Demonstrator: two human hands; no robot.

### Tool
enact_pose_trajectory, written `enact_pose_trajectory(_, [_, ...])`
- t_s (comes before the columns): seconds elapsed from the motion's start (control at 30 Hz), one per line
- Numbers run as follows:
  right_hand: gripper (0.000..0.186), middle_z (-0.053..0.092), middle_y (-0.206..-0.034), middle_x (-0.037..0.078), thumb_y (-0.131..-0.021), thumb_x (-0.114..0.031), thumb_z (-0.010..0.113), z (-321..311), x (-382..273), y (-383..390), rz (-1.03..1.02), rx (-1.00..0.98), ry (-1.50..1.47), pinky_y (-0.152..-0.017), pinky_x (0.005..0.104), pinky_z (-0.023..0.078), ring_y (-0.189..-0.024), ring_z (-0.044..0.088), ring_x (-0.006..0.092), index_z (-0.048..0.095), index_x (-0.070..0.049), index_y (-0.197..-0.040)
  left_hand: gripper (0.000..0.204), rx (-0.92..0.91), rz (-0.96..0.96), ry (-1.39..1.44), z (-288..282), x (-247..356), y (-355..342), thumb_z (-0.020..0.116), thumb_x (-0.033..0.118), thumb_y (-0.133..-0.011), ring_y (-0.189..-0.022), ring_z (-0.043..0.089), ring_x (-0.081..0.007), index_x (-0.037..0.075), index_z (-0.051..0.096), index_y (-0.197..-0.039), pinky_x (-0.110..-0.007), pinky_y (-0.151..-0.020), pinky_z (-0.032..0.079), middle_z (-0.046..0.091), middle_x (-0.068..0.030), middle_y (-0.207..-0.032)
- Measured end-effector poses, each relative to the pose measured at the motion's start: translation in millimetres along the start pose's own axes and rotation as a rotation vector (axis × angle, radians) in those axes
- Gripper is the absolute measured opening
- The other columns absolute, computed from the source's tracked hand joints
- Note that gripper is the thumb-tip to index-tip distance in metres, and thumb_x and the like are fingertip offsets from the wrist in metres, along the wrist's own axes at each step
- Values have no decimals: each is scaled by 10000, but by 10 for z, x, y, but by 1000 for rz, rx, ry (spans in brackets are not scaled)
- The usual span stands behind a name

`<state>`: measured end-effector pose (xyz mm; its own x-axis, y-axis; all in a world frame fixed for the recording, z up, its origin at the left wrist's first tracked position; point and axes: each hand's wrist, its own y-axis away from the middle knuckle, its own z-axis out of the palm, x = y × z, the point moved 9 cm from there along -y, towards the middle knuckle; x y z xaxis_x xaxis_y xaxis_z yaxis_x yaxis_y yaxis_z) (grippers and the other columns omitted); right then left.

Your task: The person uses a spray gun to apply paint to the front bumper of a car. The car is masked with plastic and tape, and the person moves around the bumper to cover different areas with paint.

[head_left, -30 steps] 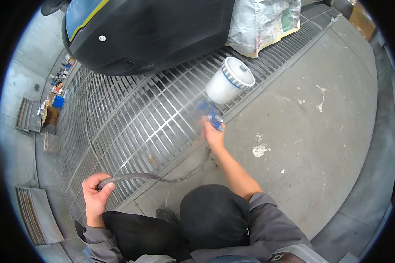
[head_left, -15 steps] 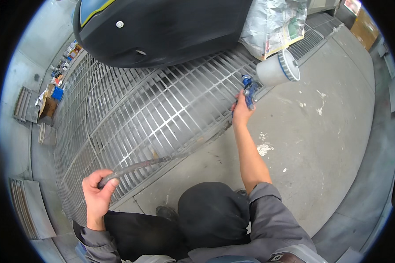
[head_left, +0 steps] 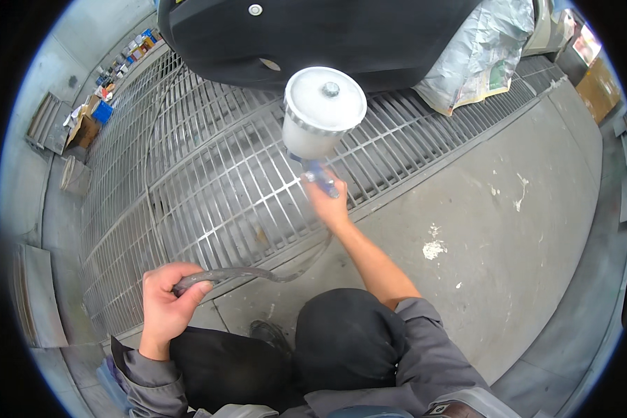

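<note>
Floor grating (head_left: pixel 254 205), left fingers (head_left: pixel 171 273) in a pinch on a hose (head_left: pixel 233 273), right fingers (head_left: pixel 316 198) around a blurred, half-hidden spray gun (head_left: pixel 322 180)

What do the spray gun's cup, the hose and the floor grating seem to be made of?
Cup: probably plastic, whitish, with milky walls and a ribbed rim. Hose: likely rubber, dull grey, bending in a smooth curve. Floor grating: apparently metal, grey, with bright glints along its bars.

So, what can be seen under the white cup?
Under the cup is a blue spray gun, blurred, in the right hand. Grating lies farther below; the cup covers part of it, and the hand hides some of the spray gun.
</note>
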<state>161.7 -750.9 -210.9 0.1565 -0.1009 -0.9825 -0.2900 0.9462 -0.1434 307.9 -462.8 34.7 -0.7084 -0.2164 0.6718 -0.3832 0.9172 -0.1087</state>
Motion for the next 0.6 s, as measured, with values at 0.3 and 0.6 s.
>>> enact_pose_trajectory(0.3, [269,664,-737,-12,-985,-190,791,-1086,-211,-338,-7,152,56,-557,267,462,-611,569,61,729,17,-1146,217,-260,6,-59,435,-27,-125,901,164,-838,-603,645,-290,37,778,-964,-356,-586,508,700,-140,-758])
enact_pose_trajectory(0.6, [287,685,-689,44,-994,-253,778,-2725,-615,-436,-35,466,254,-448,296,421,-489,570,115,725,2,-873,252,-416,258,-142,953,249,-224,847,256,-892,-739,704,-378,61,773,-1033,-444,-676,569,746,-154,-871])
